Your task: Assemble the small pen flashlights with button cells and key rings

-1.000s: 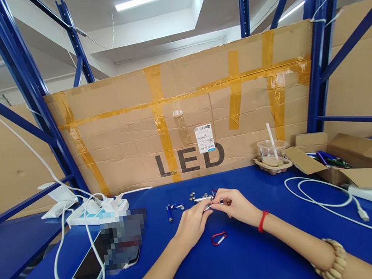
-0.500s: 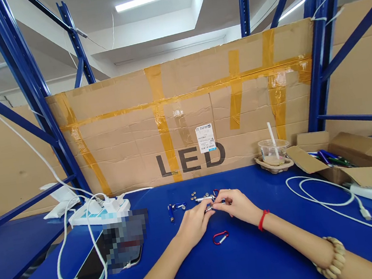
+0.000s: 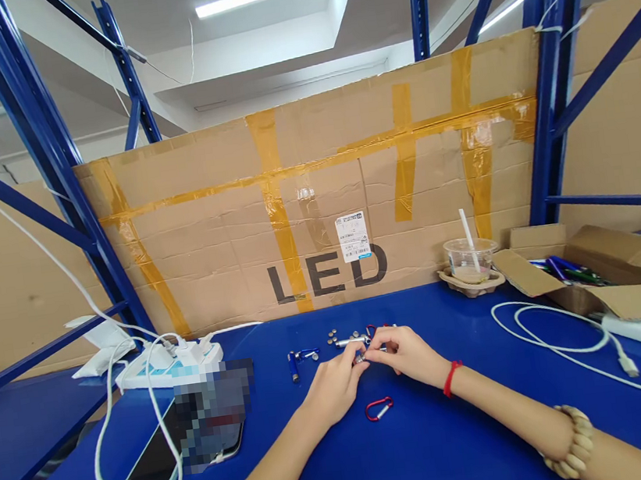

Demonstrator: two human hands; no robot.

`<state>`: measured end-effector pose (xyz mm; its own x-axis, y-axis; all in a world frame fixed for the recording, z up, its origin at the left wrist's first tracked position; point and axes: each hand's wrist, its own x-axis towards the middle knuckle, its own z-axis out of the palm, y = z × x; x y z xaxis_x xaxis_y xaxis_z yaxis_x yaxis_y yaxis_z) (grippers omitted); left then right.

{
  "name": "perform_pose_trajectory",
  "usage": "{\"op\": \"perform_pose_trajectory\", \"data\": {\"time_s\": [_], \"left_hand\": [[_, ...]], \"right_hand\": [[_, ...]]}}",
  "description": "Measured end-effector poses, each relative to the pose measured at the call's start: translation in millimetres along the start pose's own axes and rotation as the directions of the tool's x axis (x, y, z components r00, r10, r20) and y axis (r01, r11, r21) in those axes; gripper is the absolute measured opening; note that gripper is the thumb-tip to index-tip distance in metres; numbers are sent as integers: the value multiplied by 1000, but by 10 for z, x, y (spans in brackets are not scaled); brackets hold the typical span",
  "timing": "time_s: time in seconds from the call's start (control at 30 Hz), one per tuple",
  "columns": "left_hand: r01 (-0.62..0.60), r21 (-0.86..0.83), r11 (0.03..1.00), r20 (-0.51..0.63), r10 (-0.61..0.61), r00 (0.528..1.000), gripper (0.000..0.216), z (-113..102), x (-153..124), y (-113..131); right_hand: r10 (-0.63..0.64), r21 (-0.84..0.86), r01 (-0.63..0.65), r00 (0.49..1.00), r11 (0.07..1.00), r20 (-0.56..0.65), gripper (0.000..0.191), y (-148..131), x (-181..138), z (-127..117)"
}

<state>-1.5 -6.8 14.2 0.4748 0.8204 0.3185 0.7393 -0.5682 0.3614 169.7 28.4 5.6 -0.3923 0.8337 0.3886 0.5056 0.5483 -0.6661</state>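
My left hand [image 3: 333, 386] and my right hand [image 3: 407, 352] meet over the blue tabletop [image 3: 419, 447], both pinched on a small silver keychain flashlight [image 3: 360, 357] held between their fingertips. A red carabiner [image 3: 378, 409] lies on the table just below my hands. Beyond my fingers lie several small button batteries [image 3: 331, 338], another silver flashlight [image 3: 351, 341] and a blue flashlight [image 3: 293, 365] with a blue clip.
A white power strip [image 3: 165, 361] with plugs and cables and a phone [image 3: 154, 459] lie at left. A plastic cup with a straw [image 3: 470, 261], an open cardboard box [image 3: 602, 274] and a white cable [image 3: 551, 335] are at right. A taped cardboard sheet marked LED [image 3: 320, 193] stands behind.
My hands have stayed together on the small flashlight, with the fingers shifting slightly. Nothing else on the table has moved.
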Motion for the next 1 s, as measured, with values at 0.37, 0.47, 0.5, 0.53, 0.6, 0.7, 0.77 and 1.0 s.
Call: {"op": "perform_pose_trajectory", "data": {"time_s": [0.37,0.47,0.5,0.53,0.6,0.7,0.77,1.0], "left_hand": [[-3,43,999,-41,4,999,21,31,3,-23],[-12,58,998,-42,14,999,24,32,6,-27],[-15,60,998,-41,18,999,23,33,7,-30],[-18,61,998,-41,21,999,23,34,8,-32],[-21,65,998,-40,24,999,21,37,8,-38],[-19,71,997,-44,22,999,20,39,7,-40],[-15,72,997,-45,18,999,20,37,6,-38],[-50,60,997,-65,54,996,20,46,13,-57]], "right_hand": [[3,16,-2,998,1000,-57,34,-37,4,-6],[46,114,-44,999,993,-20,37,-45,9,-1],[55,147,-54,998,988,-6,38,-49,12,-1],[59,177,-59,998,982,5,38,-52,14,-2],[54,222,-57,998,973,17,37,-60,19,-6],[45,253,-50,999,966,23,36,-70,19,-11],[42,278,-50,999,959,35,36,-71,16,-12],[59,378,-90,994,922,94,37,-81,16,-20]]}}
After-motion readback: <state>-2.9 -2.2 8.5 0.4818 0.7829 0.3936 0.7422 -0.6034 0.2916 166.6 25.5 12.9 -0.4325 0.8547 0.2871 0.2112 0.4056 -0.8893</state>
